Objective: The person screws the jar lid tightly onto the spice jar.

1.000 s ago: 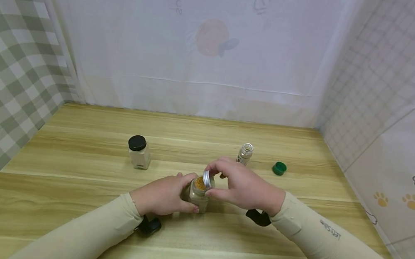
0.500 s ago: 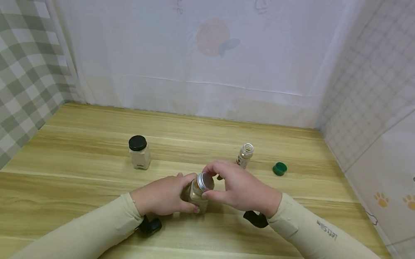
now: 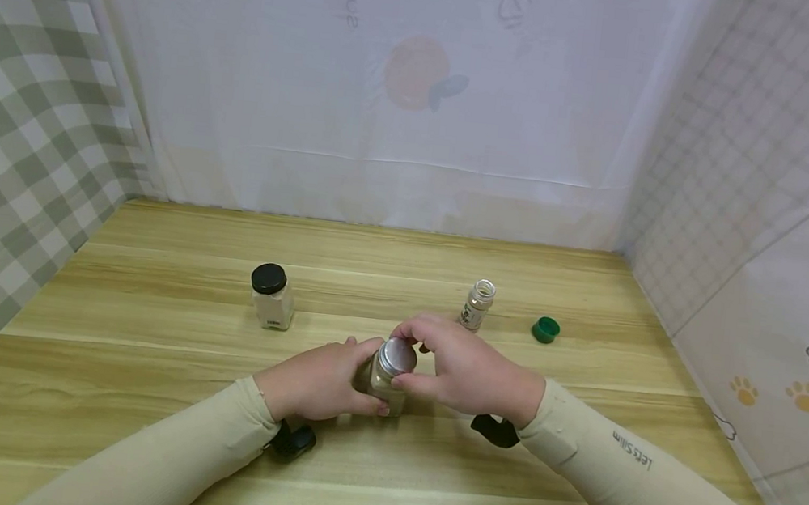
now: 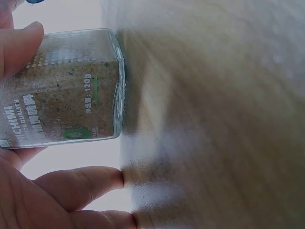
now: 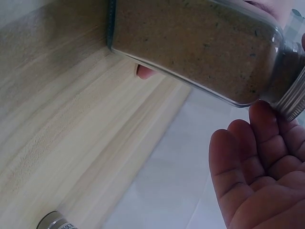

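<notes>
A square glass spice jar (image 4: 71,90) of brown seasoning stands on the table, printed with white lettering and a green mark. My left hand (image 3: 322,379) grips its body from the left, thumb on the near side. On the jar's mouth sits a silver screw lid (image 3: 398,356). My right hand (image 3: 463,364) pinches this lid's rim between thumb and fingers. In the right wrist view the lid's ridged edge meets the jar's neck, while the other fingers (image 5: 226,157) curve below it.
A jar with a black lid (image 3: 272,297) stands at the left. Behind my right hand is a small uncapped glass bottle (image 3: 477,304), with a green cap (image 3: 546,329) to its right. Patterned cloth walls (image 3: 417,124) border the wooden table (image 3: 179,393).
The silver lid has tipped down from a tilt beside the opening to lying flat over the jar's mouth, covering the orange-brown contents. My left hand has held still.
</notes>
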The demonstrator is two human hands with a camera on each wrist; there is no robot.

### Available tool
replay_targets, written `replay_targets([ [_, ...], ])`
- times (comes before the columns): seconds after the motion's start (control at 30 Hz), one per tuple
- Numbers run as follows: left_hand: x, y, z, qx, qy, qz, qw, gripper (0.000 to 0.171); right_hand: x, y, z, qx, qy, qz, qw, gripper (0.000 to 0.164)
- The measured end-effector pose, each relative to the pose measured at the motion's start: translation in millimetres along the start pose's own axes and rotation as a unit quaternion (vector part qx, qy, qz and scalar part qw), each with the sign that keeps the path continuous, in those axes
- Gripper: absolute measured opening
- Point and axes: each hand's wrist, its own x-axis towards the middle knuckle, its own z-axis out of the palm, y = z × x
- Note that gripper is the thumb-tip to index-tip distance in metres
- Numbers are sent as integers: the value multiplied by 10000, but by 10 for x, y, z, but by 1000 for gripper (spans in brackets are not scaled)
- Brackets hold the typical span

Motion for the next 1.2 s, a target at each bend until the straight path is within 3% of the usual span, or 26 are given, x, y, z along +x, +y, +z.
replay_targets([
  [1.2,-18,4,-11,110,-6,-132,9999,83,40,-56,-12,-303,-125,196,9993,34],
])
